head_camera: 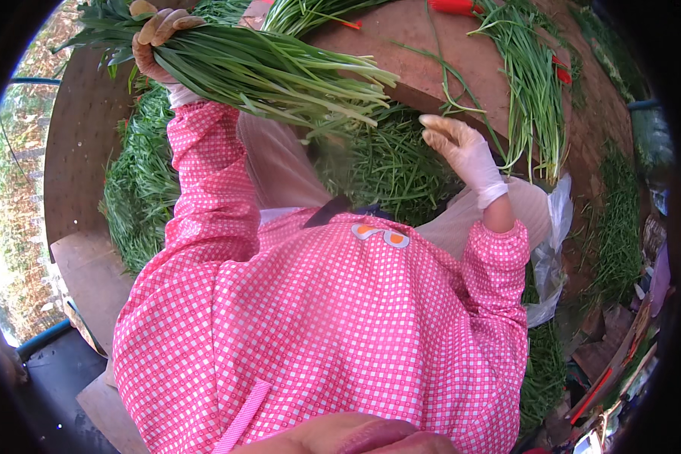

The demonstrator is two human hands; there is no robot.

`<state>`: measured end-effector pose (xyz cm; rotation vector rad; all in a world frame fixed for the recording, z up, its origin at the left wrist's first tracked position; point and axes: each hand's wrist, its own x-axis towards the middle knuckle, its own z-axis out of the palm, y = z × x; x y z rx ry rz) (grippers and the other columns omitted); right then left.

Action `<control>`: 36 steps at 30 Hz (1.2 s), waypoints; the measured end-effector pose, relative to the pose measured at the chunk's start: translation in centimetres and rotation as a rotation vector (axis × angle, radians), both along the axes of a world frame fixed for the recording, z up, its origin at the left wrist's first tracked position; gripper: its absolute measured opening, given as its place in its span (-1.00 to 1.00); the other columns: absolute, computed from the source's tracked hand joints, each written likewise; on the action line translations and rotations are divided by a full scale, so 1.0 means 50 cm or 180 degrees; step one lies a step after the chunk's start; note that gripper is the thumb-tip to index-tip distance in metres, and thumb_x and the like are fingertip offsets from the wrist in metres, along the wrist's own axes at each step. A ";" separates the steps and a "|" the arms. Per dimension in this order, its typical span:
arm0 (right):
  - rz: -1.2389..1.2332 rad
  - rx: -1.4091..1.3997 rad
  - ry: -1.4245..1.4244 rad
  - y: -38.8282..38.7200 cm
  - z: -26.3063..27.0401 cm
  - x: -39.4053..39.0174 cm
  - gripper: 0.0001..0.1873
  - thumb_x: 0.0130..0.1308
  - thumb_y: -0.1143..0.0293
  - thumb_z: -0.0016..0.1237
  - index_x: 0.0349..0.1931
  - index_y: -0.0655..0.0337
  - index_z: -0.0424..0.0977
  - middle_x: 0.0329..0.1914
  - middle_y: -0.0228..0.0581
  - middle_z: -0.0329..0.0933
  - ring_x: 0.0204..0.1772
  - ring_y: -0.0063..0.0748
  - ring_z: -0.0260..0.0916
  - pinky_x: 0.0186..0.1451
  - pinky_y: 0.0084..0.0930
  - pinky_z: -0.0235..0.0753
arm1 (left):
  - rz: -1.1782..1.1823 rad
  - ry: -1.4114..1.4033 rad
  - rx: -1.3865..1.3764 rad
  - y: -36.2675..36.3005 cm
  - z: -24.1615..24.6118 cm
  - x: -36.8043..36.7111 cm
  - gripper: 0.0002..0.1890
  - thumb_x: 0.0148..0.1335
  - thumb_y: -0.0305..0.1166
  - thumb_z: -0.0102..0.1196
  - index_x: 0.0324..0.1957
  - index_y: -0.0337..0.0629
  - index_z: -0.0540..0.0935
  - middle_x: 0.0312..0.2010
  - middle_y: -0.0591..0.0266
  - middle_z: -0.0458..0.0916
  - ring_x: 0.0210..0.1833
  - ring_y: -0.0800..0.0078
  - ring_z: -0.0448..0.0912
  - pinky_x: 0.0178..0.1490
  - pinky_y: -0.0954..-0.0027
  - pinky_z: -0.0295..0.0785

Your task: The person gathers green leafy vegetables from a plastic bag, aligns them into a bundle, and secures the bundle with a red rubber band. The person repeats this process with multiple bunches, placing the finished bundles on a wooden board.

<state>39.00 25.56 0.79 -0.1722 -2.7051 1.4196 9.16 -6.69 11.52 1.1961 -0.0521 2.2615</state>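
Note:
My left hand (162,34), in a thin glove, grips a thick bunch of long green leaves that look like Chinese chives (272,71). The bunch lies nearly level, its pale stalk ends pointing right and its leafy tips at the upper left. My right hand (458,146), in a whitish translucent glove, is raised just right of those stalk ends, apart from them. Its fingers are a little parted and nothing is in them. Beneath both hands, between my knees, is a heap of loose green leaves (397,162).
A brown board (386,42) in front carries a chive bundle (525,85) with red ties (560,69). More chives (139,181) are piled at my left. A clear plastic bag (550,255) hangs by my right knee. Leaf scraps (618,227) lie along the right.

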 end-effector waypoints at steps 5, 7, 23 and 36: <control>0.0129 -0.2495 -0.0063 -0.072 0.021 -0.042 -0.64 0.34 0.13 0.20 -0.06 0.23 0.63 -0.25 -0.48 0.60 -0.15 -0.68 0.49 -0.12 -0.68 0.36 | -0.0316 0.0192 -0.0130 0.046 -0.013 0.032 -0.61 0.31 -0.39 0.10 0.18 -0.10 0.52 -0.29 0.58 0.56 -0.16 0.69 0.52 0.24 0.41 0.36; -0.0223 -0.2642 -0.0203 -0.096 0.018 -0.047 -0.72 0.34 0.24 0.21 -0.09 0.24 0.63 -0.28 -0.50 0.59 -0.23 -0.71 0.46 -0.16 -0.71 0.35 | -0.0363 0.0218 -0.0149 0.060 -0.015 0.047 -0.61 0.31 -0.38 0.10 0.19 -0.08 0.51 -0.29 0.58 0.54 -0.16 0.69 0.51 0.24 0.40 0.36; -0.0476 -0.2221 0.0430 -0.048 -0.037 -0.033 -0.88 0.44 0.45 0.02 -0.26 0.30 0.55 -0.34 -0.33 0.63 -0.28 -0.59 0.51 -0.12 -0.59 0.52 | 0.0176 -0.0466 -0.0475 0.041 -0.020 0.085 -0.60 0.30 -0.39 0.12 0.19 -0.07 0.50 -0.26 0.58 0.51 -0.15 0.67 0.48 0.30 0.34 0.31; -0.0298 -0.0868 0.0641 -0.022 -0.010 -0.014 -0.62 0.32 0.35 0.20 0.13 0.17 0.58 -0.01 -0.28 0.64 -0.08 -0.55 0.57 0.05 -0.55 0.55 | 0.0367 -0.0269 -0.0298 -0.002 -0.024 0.060 -0.56 0.38 -0.37 -0.01 0.29 -0.12 0.46 -0.22 0.47 0.51 -0.13 0.58 0.47 0.30 0.28 0.36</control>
